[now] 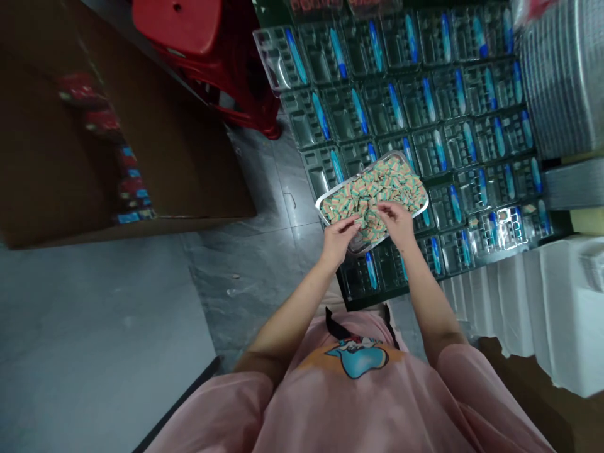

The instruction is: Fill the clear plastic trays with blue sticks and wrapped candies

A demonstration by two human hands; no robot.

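A shallow metal tray point(325, 200) is heaped with small flat pieces point(377, 182) striped in orange, cream and green. It rests at a slant on top of rows of clear plastic blister trays point(438, 201). My left hand point(338, 240) is over the near left part of the heap, its thumb and fingers pinched at a small striped piece. Over the middle of the heap, my right hand point(399, 225) has its fingertips drawn together among the pieces; what they grip is too small to make out. Most blister trays hold one blue pen-like item point(438, 150).
A large cardboard box point(189, 163) with red packs inside stands at the left. Behind it is a red plastic stool point(189, 25). Stacked clear trays point(557, 82) rise at the far right, above white wrapped stacks point(566, 302). Grey tiled floor point(255, 264) shows between box and table.
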